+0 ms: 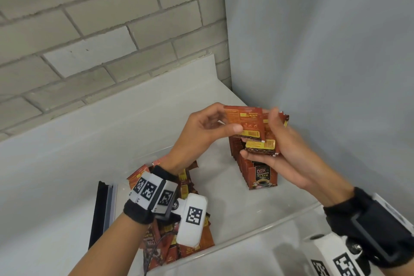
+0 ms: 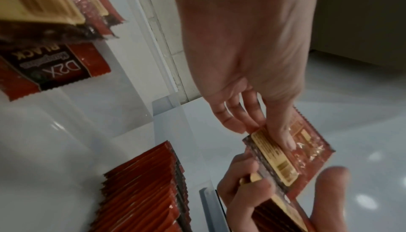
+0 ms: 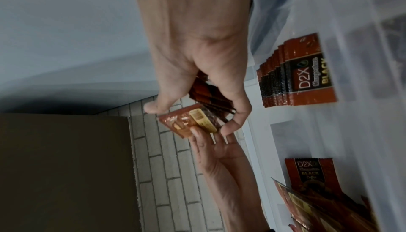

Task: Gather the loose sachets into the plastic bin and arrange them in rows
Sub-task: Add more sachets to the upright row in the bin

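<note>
left hand (image 1: 202, 131) pinching one sachet (image 1: 245, 123); right hand (image 1: 284, 152) clutching a sachet stack (image 1: 266, 144) above the bin (image 1: 257, 229)

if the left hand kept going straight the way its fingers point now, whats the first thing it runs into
Probably the right hand and the stack of sachets it grips. The left hand pinches a single sachet whose far edge looks already against that stack, above the upright row of sachets. Depth is unclear.

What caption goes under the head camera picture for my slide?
Left hand adds one sachet to the stack in the right hand, above the row.
</note>
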